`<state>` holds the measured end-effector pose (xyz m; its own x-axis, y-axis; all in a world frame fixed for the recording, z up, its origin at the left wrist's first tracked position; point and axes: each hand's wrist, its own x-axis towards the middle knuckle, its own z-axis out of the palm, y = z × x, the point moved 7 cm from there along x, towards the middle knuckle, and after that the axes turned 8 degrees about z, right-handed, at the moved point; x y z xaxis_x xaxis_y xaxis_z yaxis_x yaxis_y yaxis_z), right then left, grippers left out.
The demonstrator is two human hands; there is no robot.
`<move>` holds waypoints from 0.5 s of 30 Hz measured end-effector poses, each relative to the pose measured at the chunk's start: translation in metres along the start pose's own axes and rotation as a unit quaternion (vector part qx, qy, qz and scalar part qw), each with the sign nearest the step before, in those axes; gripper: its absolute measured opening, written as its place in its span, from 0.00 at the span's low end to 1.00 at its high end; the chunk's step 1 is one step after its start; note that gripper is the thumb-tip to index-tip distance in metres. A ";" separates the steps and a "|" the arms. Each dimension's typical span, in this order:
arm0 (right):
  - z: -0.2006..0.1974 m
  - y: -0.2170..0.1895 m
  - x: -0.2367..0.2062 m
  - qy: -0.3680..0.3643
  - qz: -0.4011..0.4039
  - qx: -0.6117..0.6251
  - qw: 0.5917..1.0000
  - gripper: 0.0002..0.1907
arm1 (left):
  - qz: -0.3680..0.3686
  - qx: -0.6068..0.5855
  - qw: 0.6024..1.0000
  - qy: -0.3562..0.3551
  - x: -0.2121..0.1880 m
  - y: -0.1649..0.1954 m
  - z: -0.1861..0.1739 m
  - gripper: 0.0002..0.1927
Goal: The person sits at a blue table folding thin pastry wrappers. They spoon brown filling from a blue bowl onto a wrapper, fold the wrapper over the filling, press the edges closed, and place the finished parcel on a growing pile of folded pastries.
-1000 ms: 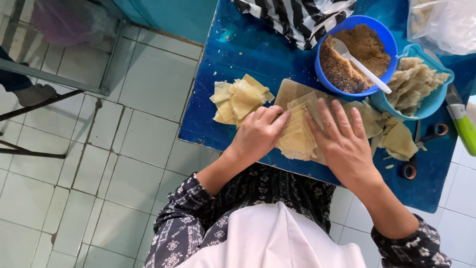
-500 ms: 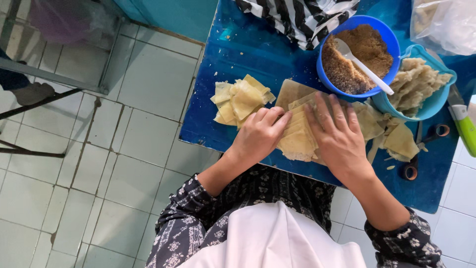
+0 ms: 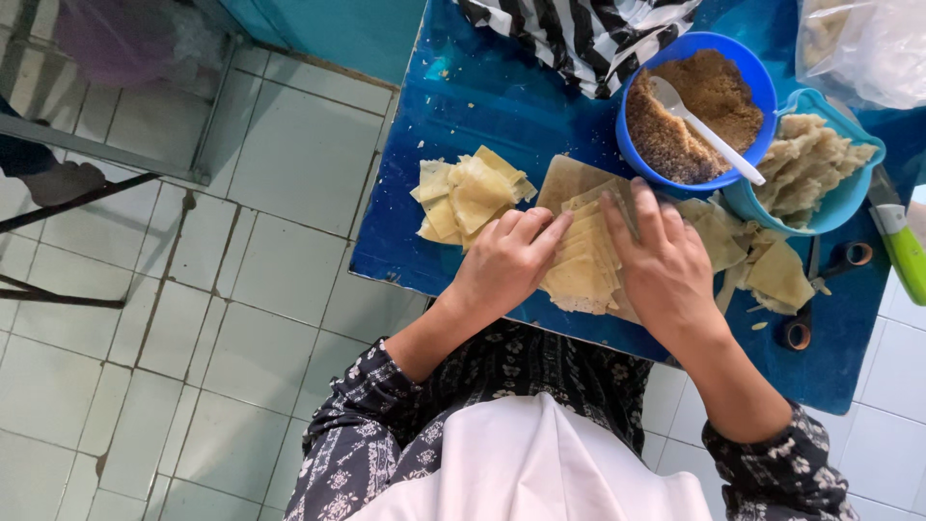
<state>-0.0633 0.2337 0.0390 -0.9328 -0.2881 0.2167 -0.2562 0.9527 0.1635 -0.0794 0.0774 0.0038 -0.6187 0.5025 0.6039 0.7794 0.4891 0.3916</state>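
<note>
Both hands lay flat on a stack of pale yellow wrapper sheets (image 3: 584, 265) resting on a small wooden board (image 3: 569, 178) near the front edge of the blue bench (image 3: 463, 92). The left hand (image 3: 506, 265) pressed the stack's left side with its fingers (image 3: 535, 232) held close together and extended, gripping nothing. The right hand (image 3: 666, 265) covered the right side, fingers slightly spread and also flat. A looser pile of folded wrappers (image 3: 468, 193) sat just left of the board. Behind the hands, a blue bowl (image 3: 632, 92) held brown crumbly filling with a white spoon (image 3: 704, 130) stuck in it. Touching its right side, a teal tub (image 3: 834, 207) was heaped with pale wrapped pieces.
</note>
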 end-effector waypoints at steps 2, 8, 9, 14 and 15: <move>0.002 -0.004 0.005 0.009 -0.016 -0.041 0.999 0.33 | -0.003 0.008 1.000 -0.003 0.002 0.000 0.002 0.21; -0.004 -0.005 0.000 0.014 -0.016 -0.134 0.991 0.32 | -0.012 0.029 0.999 -0.019 0.002 0.000 0.005 0.23; -0.003 -0.004 -0.001 0.001 0.003 -0.137 0.991 0.33 | -0.011 0.034 0.999 -0.019 0.003 -0.001 0.006 0.23; 0.008 -0.005 0.001 -0.023 0.037 -0.137 0.990 0.38 | -0.012 0.021 1.000 -0.016 0.000 -0.001 0.006 0.23; 0.010 -0.004 0.003 -0.020 0.040 -0.140 0.989 0.38 | -0.010 0.020 1.000 -0.014 0.001 -0.002 0.006 0.23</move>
<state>-0.0675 0.2304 0.0293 -0.9578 -0.2034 0.2032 -0.1060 0.9068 0.4081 -0.0816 0.0808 -0.0004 -0.6374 0.5118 0.5761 0.7625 0.5270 0.3754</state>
